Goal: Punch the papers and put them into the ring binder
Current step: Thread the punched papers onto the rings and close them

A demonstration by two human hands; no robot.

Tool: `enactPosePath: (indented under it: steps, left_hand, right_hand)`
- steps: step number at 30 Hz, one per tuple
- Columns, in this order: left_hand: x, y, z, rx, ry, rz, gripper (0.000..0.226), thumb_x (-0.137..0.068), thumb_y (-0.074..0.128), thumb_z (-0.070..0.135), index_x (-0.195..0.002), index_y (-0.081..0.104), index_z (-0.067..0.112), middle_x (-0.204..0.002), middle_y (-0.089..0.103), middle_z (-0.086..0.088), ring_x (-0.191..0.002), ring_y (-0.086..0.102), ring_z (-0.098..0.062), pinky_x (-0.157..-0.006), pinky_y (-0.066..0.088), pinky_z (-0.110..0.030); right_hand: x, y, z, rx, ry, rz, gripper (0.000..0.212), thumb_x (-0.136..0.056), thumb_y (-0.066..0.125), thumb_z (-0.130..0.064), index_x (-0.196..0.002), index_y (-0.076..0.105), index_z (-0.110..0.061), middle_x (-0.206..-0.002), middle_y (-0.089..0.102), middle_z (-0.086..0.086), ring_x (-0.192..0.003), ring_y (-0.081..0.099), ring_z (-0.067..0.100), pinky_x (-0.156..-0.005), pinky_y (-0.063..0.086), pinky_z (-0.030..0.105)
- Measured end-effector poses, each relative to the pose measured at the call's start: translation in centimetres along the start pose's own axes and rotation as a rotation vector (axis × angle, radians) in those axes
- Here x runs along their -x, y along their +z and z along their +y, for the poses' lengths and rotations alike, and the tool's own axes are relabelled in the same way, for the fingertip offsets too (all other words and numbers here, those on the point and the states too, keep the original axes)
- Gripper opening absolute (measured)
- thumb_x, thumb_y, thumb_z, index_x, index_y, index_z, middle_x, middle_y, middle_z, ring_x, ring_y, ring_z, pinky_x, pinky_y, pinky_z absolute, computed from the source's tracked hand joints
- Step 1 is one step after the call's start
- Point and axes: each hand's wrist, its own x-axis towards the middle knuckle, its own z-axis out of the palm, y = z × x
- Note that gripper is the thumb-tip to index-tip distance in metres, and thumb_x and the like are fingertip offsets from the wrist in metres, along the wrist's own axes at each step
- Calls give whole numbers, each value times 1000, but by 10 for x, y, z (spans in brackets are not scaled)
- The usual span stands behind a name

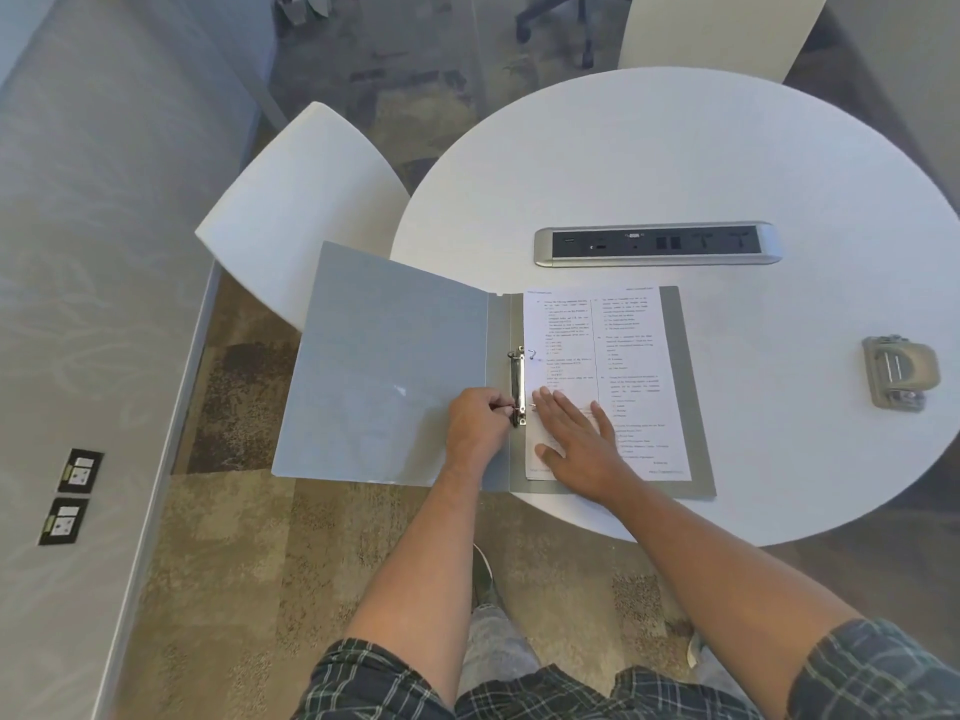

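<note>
Left fingers (496, 406) pinch the metal ring mechanism (518, 387); right hand (576, 439) lies flat, fingers spread, on smooth papers (623, 356).

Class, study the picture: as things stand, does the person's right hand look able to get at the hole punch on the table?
Probably yes. The right hand lies flat on the papers, holding nothing, and the hole punch sits off to its right with only bare table between them. It looks like a stretch, though.
</note>
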Motion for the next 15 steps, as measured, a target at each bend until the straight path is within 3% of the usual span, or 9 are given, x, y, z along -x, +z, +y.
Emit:
enactPosePath:
  steps: [2,5,7,10,15]
  left_hand:
    - [0,1,-2,34,-19,1,16,-89,68,6,-90,79,18,-86,77,3,-84,72,-15,-83,58,-28]
    - [2,3,-3,138,-67,6,27,-88,69,5,-79,75,29,-81,77,4,-79,75,-14,-84,61,-33]
    - [1,2,-2,197,-95,8,29,-88,68,4,-75,73,30,-76,76,3,-73,75,-11,-78,61,-27]
    - [0,0,-1,273,-139,-7,19,-90,68,2,-84,77,17,-73,75,2,-63,72,-5,-65,57,-16]
    - [-2,-3,-4,423,-239,-19,14,-87,73,-1,-85,76,12,-80,78,-6,-69,74,-16,-61,56,-19]
  right_hand:
    - [-2,0,1,-2,1,-36,70,-105,35,-41,-160,-9,-40,-162,-17,-26,-151,-17,-5,-120,-20,41]
    - [-4,-3,1,-15,2,-88,70,-106,33,-45,-159,-12,-41,-164,-18,-24,-150,-20,-4,-120,-22,42]
    - [-5,-5,1,-30,4,-114,68,-106,31,-46,-159,-13,-42,-164,-18,-23,-150,-20,-4,-120,-22,43]
    - [-4,-8,2,-42,0,-137,67,-107,28,-48,-159,-13,-42,-165,-18,-21,-151,-20,-3,-120,-22,42]
    - [-4,-12,3,-124,1,-179,65,-107,29,-51,-157,-13,-48,-165,-16,-24,-149,-21,-7,-120,-23,40]
